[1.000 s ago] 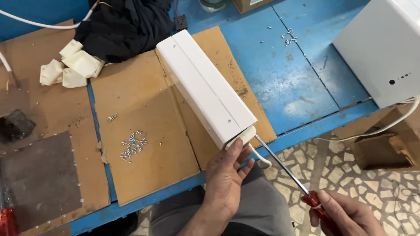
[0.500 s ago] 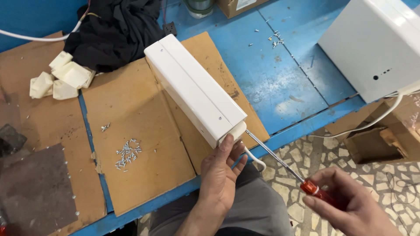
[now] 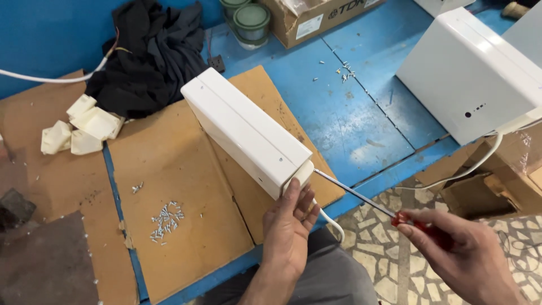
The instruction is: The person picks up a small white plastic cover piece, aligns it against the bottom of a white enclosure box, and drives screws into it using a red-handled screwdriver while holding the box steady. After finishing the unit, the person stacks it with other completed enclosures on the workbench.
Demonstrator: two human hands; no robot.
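A long white box-shaped housing [image 3: 243, 127] stands on edge on a cardboard sheet [image 3: 169, 186], running from the back towards me. My left hand [image 3: 291, 226] presses against its near end, thumb on the small end cap. A white cord [image 3: 330, 220] loops out below that end. My right hand [image 3: 468, 254] grips the red handle of a long screwdriver [image 3: 361, 196], whose metal tip touches the near end of the housing.
A pile of small screws [image 3: 165, 219] lies on the cardboard at left. Black cloth [image 3: 147, 53] and cream foam pieces [image 3: 82, 130] sit at the back left. A second white housing [image 3: 474, 73] stands at right, cardboard boxes [image 3: 316, 17] behind. The blue bench [image 3: 361, 113] ends near my legs.
The view has shifted, so everything sits a little lower and to the right in frame. My right hand has brought the screwdriver tip up against the housing's near end; my left hand stays on it.
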